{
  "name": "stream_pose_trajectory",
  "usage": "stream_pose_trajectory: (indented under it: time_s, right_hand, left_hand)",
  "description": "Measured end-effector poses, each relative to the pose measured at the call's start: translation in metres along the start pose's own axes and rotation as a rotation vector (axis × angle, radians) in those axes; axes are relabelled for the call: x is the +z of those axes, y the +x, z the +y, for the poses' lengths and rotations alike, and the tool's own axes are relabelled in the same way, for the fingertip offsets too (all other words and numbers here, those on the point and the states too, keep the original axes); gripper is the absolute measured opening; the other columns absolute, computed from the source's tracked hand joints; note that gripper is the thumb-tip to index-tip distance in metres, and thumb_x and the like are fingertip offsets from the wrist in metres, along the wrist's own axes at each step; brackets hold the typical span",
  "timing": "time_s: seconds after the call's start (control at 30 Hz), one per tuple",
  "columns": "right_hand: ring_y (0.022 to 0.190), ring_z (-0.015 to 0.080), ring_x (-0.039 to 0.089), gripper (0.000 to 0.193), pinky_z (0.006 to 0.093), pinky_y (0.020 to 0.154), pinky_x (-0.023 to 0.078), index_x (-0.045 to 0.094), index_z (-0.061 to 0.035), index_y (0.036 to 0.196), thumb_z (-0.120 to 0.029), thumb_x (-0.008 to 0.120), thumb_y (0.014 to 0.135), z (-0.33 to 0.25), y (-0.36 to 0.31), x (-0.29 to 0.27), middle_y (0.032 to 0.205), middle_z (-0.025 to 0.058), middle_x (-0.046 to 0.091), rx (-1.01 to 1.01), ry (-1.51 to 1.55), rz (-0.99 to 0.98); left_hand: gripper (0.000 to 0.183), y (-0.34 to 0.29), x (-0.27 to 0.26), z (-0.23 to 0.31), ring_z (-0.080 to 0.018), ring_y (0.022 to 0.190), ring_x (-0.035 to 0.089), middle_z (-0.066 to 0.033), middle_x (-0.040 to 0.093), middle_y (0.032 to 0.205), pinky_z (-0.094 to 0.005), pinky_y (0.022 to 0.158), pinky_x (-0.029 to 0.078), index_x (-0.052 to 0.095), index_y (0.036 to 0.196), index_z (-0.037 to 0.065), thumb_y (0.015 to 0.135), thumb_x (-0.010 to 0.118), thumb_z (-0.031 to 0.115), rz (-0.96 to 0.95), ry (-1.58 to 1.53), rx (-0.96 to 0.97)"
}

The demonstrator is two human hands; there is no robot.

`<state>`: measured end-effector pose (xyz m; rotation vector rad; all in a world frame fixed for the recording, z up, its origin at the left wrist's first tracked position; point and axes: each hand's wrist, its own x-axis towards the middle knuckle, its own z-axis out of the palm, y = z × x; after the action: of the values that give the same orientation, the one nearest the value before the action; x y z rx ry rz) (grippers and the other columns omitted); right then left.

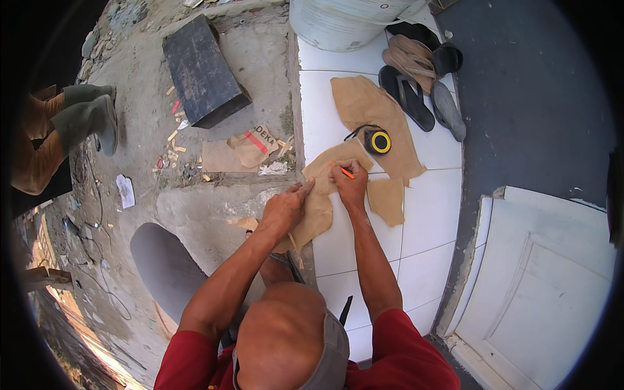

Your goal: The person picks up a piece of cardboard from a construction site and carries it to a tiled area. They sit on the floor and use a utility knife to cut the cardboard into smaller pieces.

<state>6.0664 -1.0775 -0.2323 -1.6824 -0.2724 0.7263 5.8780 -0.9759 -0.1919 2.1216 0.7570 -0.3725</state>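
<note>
My right hand pinches a slim orange pen over a sheet of brown paper with irregular edges. The paper lies partly on white tiles and partly over the concrete edge. My left hand rests on the paper's left side, index finger stretched toward the pen and thumb beside it; its other fingers are partly hidden. Beyond my right hand, a black and yellow tape measure sits on a larger brown paper piece. A smaller brown scrap lies right of my right wrist.
A black box and torn paper scraps lie on the concrete at left. A white bucket and several sandals stand at the back. A white panel is at right. Another person's boots show at far left.
</note>
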Motion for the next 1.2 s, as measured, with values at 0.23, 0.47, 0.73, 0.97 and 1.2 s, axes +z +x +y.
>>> stream_pose_trajectory:
  time_s: [0.23,0.47,0.73,0.97,1.2]
  right_hand:
    - [0.071,0.0071,0.064,0.013,0.0266,0.066,0.054,0.063,-0.0002,0.089,-0.002,0.076,0.093,-0.001,-0.017,-0.011,0.08,0.0032,0.07,-0.075,-0.132,-0.052]
    - [0.07,0.0057,0.061,0.012,0.0256,0.065,0.053,0.063,-0.0011,0.092,-0.003,0.075,0.094,0.005,-0.004,-0.009,0.081,0.0027,0.07,-0.137,-0.147,0.005]
    - [0.071,0.0096,0.068,0.011,0.0283,0.065,0.059,0.062,-0.0014,0.094,-0.002,0.073,0.095,0.0,0.002,-0.007,0.085,0.0055,0.07,-0.049,-0.05,-0.001]
    - [0.072,0.0116,0.07,0.011,0.0287,0.068,0.063,0.059,-0.0013,0.094,-0.002,0.07,0.098,0.002,0.009,-0.013,0.084,0.0078,0.071,-0.098,-0.103,-0.005]
    - [0.071,0.0121,0.069,0.013,0.03,0.065,0.062,0.06,0.001,0.093,-0.002,0.073,0.095,-0.003,0.01,-0.016,0.085,0.0089,0.071,-0.097,-0.066,0.016]
  left_hand:
    - [0.089,0.0,-0.002,0.002,-0.0423,0.126,0.069,-0.0164,0.055,0.163,-0.049,0.103,0.06,0.044,0.167,0.03,0.086,0.069,0.005,-0.008,-0.01,0.004]
    - [0.085,0.0,-0.005,0.004,-0.0431,0.126,0.069,-0.0178,0.054,0.163,-0.0493,0.103,0.06,0.044,0.167,0.028,0.088,0.069,0.008,-0.025,0.005,0.0]
    - [0.088,0.0,-0.005,0.0,-0.0404,0.13,0.068,-0.0165,0.054,0.164,-0.0482,0.107,0.058,0.043,0.168,0.03,0.087,0.07,0.007,-0.032,-0.006,-0.003]
    - [0.091,0.0,-0.005,-0.001,-0.0405,0.131,0.067,-0.0173,0.054,0.163,-0.0471,0.107,0.059,0.044,0.168,0.03,0.084,0.072,0.007,-0.019,-0.012,0.026]
    - [0.09,-0.003,-0.01,0.001,-0.0419,0.13,0.067,-0.0192,0.056,0.161,-0.0473,0.107,0.059,0.044,0.168,0.029,0.085,0.071,0.006,-0.021,-0.031,0.029]
